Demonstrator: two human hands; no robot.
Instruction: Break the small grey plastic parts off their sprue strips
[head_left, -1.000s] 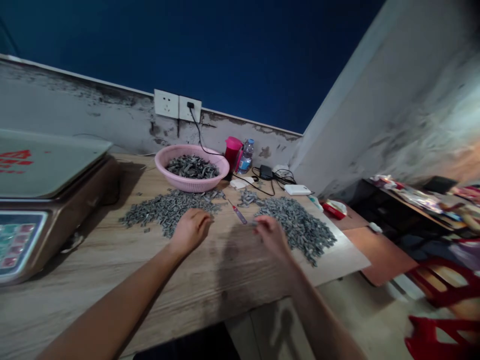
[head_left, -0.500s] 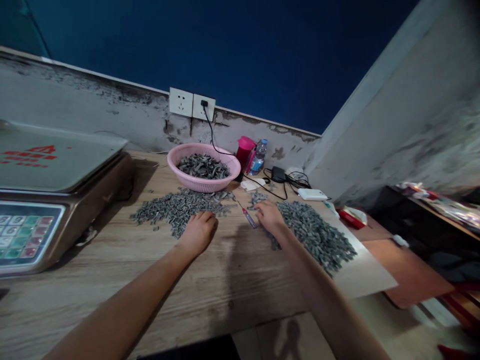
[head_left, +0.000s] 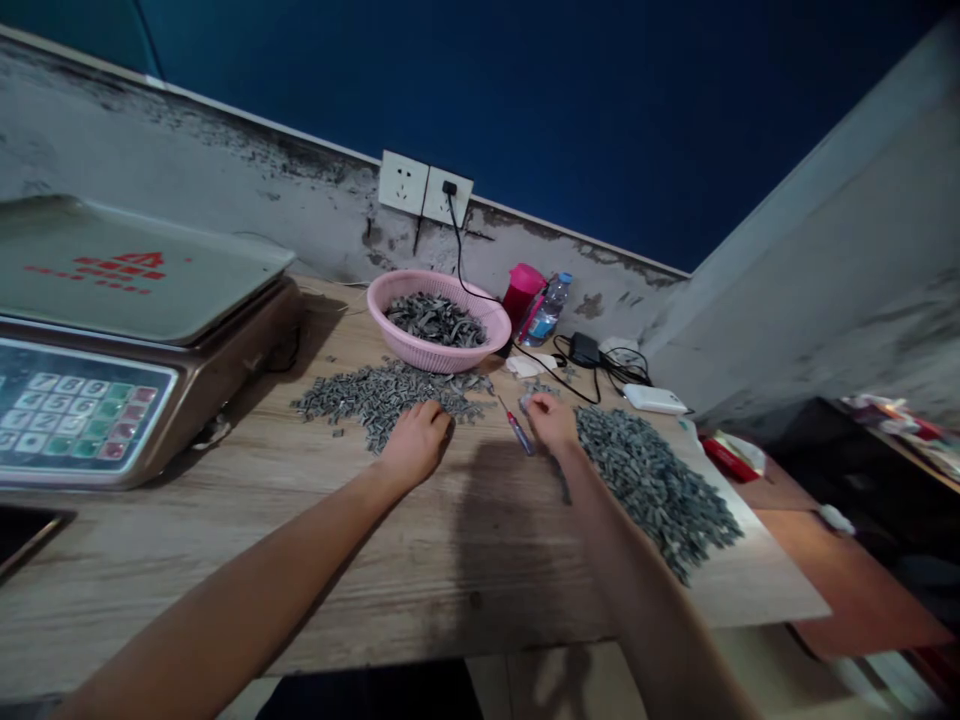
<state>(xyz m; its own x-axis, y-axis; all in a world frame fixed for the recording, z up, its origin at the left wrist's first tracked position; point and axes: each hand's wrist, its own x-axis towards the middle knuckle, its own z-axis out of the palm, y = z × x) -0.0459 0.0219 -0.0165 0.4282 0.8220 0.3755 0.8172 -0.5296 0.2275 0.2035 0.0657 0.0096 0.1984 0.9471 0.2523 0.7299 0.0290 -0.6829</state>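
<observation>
My left hand [head_left: 417, 438] rests at the near right edge of a spread pile of small grey pieces [head_left: 360, 392], its fingers curled down, their tips hidden. My right hand [head_left: 551, 420] is closed beside a small scatter of the same pieces, thumb and fingers drawn together; whatever they hold is too small to make out. Between the hands lies a screwdriver [head_left: 519, 432] with a red and purple handle, touched by neither. A larger heap of grey pieces [head_left: 660, 490] lies to the right of my right hand, partly behind the forearm.
Behind the left pile stands a pink basket [head_left: 439, 356] with grey strips in it. A scale [head_left: 142, 330] fills the left side. At the back are a pink-lidded cup [head_left: 523, 290], a plastic bottle [head_left: 547, 310], a black adapter [head_left: 585, 349] with cables and a white box [head_left: 655, 399].
The view has shifted, so the whole table sits further right or lower left in frame. My right hand's fingers have drawn together; my left hand stays at the pile's edge.
</observation>
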